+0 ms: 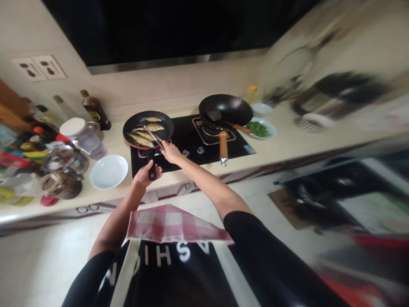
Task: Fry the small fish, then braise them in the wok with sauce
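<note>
My left hand (145, 174) is wrapped round the black handle of a frying pan (128, 121) on the left burner. Several small browned fish (152, 127) lie side by side in that pan. Closed around slim chopsticks (152, 135), my right hand (171, 152) is just above the pan's near right edge. The chopsticks' tips reach in among the fish; whether they grip one is too small to tell.
A black wok (225, 106) with a wooden handle rests on the right burner of the hob (182, 128). Beside it is a bowl of chopped greens (258, 128). Left of the hob are a white plate (109, 172), jars and a dark sauce bottle (96, 111). The range hood (179, 30) hangs above.
</note>
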### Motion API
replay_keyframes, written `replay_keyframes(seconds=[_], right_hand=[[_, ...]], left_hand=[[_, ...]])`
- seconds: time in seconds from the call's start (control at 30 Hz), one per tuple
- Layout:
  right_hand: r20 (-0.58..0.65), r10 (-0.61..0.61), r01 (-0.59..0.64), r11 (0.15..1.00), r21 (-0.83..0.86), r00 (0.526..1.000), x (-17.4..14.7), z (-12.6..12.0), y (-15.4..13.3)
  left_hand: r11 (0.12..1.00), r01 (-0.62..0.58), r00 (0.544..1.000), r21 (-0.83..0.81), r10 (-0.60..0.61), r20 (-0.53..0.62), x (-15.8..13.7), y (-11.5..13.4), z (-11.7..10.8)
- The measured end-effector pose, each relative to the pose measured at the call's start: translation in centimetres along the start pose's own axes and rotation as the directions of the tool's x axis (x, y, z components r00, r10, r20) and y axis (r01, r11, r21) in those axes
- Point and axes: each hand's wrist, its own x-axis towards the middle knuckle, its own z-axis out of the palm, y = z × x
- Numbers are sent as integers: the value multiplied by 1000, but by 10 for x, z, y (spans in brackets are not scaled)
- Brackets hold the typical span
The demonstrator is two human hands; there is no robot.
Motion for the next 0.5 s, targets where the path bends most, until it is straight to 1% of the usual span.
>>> replay_keyframes(seconds=[0.03,0.1,0.13,0.2,0.23,0.27,0.3,0.33,0.37,0.4,0.43,0.47,0.5], right_hand=[[-33,-10,12,999,39,999,-5,-3,2],[-152,9,7,994,105,988,-21,-15,14],[-227,42,-13,992,128,973,-32,-23,24],[-376,139,-86,985,153,916,-58,-41,54],[-464,219,-157,973,169,858,-71,-51,73],[-561,307,-244,952,187,769,-82,-60,93],[-611,427,-369,901,227,666,-91,-68,115],[-601,539,-483,832,272,590,-97,-74,136],[-544,637,-559,761,329,546,-100,-77,155],[-442,724,-595,689,415,530,-100,-79,172],[-301,782,-592,614,522,546,-99,-79,186],[-138,806,-571,516,639,575,-95,-76,196],[20,790,-534,396,747,613,-91,-73,202]], left_hand=[[1000,19,1000,17,-20,7,4,4,1],[997,49,999,51,-50,18,12,11,3],[996,67,997,61,-69,23,16,14,3],[993,114,992,38,-116,49,20,18,5],[989,147,987,9,-148,69,21,20,6],[983,183,979,-25,-180,91,22,20,7],[976,209,973,-58,-201,115,23,21,8],[972,220,969,-84,-208,133,23,21,10],[972,215,969,-95,-201,143,24,20,11],[976,198,973,-94,-183,142,25,19,12],[981,173,978,-83,-161,135,26,18,12],[986,152,981,-65,-142,128,27,16,12],[990,136,984,-43,-130,121,28,15,11]])
